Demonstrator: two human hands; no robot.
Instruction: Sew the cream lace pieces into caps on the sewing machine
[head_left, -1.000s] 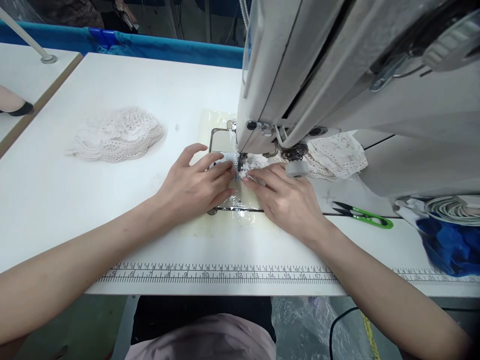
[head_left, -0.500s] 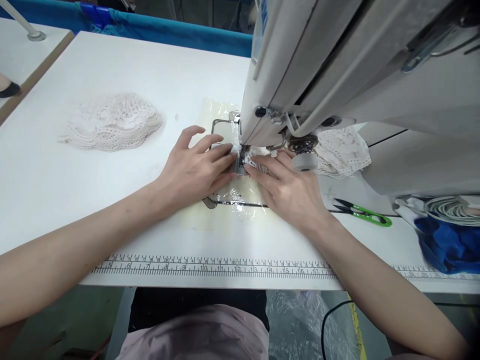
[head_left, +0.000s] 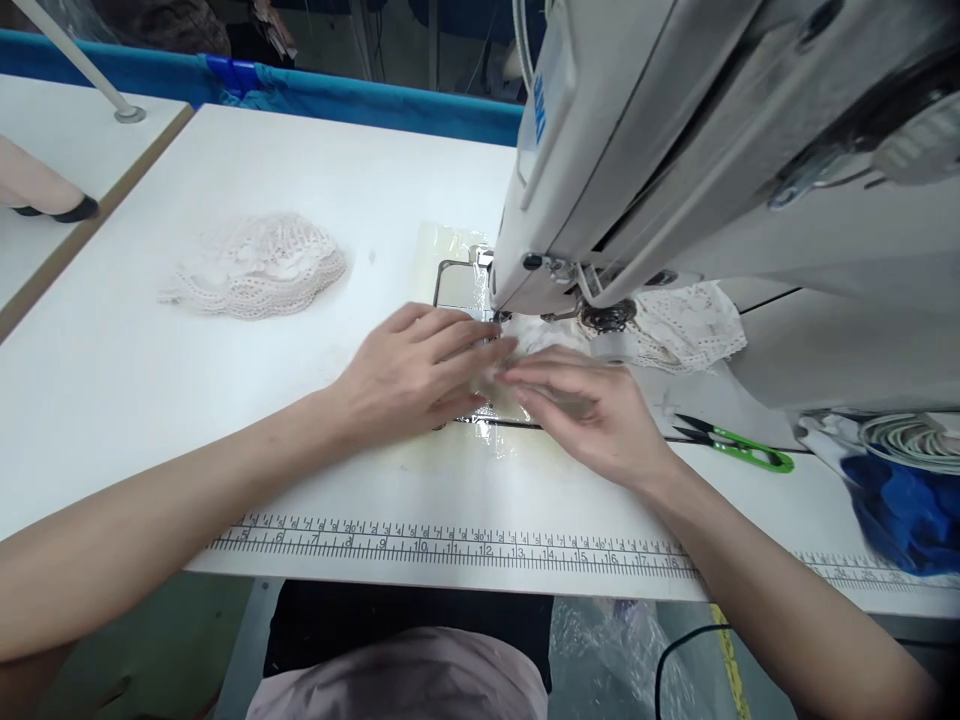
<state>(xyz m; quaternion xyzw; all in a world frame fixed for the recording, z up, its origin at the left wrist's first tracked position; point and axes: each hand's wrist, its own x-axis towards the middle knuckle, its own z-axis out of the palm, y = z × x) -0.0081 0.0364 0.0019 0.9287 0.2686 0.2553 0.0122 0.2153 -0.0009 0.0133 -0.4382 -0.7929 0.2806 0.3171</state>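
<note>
My left hand (head_left: 424, 372) lies with its fingers stretched out over the plate of the sewing machine (head_left: 577, 170), fingertips just in front of the presser foot. A small white lace piece (head_left: 551, 335) runs from the needle area toward the right. My right hand (head_left: 600, 415) has its thumb and fingers brought together at the near edge of the lace, close to the left fingertips. Motion blurs the fingertips, and the left hand hides part of the needle area.
A pile of white lace pieces (head_left: 259, 268) lies to the left, and more lace (head_left: 686, 325) behind the needle area at right. Green thread snips (head_left: 739, 445), blue cloth (head_left: 900, 510) and a coil of cord (head_left: 907, 440) are on the right. A printed ruler (head_left: 450, 545) follows the front edge.
Both hands have come toward me from the presser foot, the left also slightly right. The right fingers have drawn together at the lace. The whole view has shifted a little.
</note>
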